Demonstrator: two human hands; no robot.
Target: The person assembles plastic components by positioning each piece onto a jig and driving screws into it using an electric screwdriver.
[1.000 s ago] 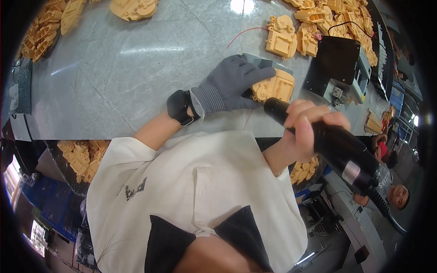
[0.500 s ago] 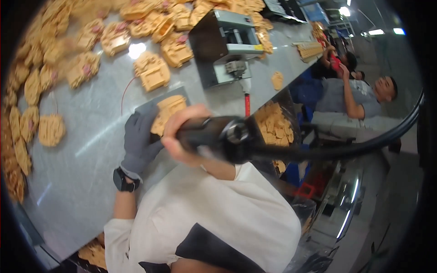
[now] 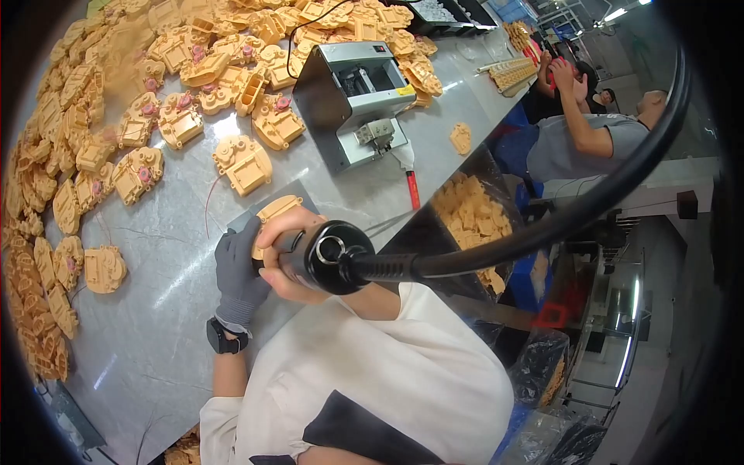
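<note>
My right hand [image 3: 288, 226] is wrapped round a black corded electric screwdriver [image 3: 333, 260], which has a metal ring at its upper end. Its tip is hidden beneath the body and my fingers. Under it lies a yellow plastic housing [image 3: 279, 208] on a dark grey pad [image 3: 298, 188], partly covered by my hands. In a grey glove, my left hand [image 3: 239, 271] grips the housing's left side, its fingertips partly hidden. Another yellow housing [image 3: 244, 164] lies just beyond the pad.
A black-and-grey bench machine [image 3: 364, 101] stands ahead, with a red-handled tool [image 3: 411, 190] beside it. Heaped yellow housings [image 3: 70, 108] line the far and left sides. A bin of yellow parts [image 3: 473, 221] sits right; the thick black cord [image 3: 542, 232] arcs rightward. A co-worker [image 3: 573, 143] is farther right.
The view has shifted and become sharper. The screwdriver appears more upright, with its ringed end toward me. Both hands stay at the housing on the pad.
</note>
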